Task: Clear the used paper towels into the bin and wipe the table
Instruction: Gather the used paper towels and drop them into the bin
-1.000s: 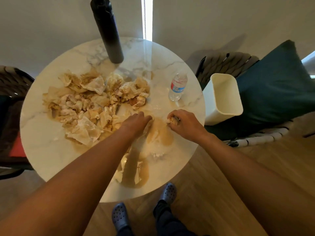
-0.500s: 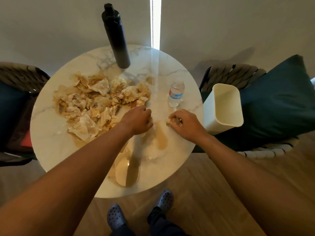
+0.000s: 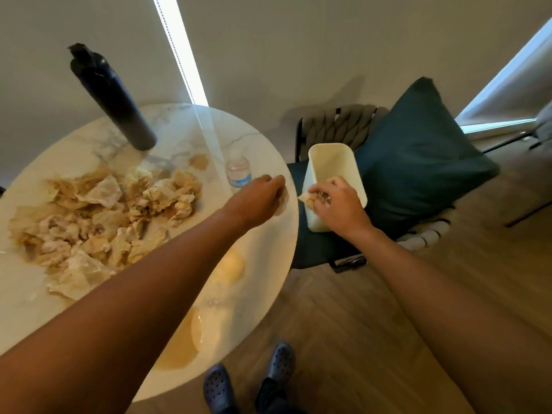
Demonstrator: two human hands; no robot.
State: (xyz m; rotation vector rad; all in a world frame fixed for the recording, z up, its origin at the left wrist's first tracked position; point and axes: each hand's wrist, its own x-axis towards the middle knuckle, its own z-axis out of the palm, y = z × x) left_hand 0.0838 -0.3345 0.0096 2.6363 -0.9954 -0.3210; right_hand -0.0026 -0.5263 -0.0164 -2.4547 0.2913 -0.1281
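Note:
A heap of crumpled, brown-stained paper towels [image 3: 98,222] covers the left half of the round marble table [image 3: 277,264]. Brown liquid [image 3: 179,348] pools near the table's front edge. The cream bin [image 3: 331,162] stands on a chair just right of the table. My right hand [image 3: 340,207] grips a small wet towel wad [image 3: 306,198] against the bin's near wall, below its rim. At the table's right edge my left hand [image 3: 257,201] is curled, and a brownish wad [image 3: 283,200] shows under its fingers.
A tall black bottle [image 3: 113,106] stands at the back of the table and a small water bottle [image 3: 237,171] stands near my left hand. A dark green cushion [image 3: 418,162] leans on the woven chair [image 3: 337,127] behind the bin. My shoes [image 3: 221,386] are on the wooden floor.
Both hands left the wet patch in the middle of the table and moved right. My right hand carried its wad off the table to the bin. The view turned right.

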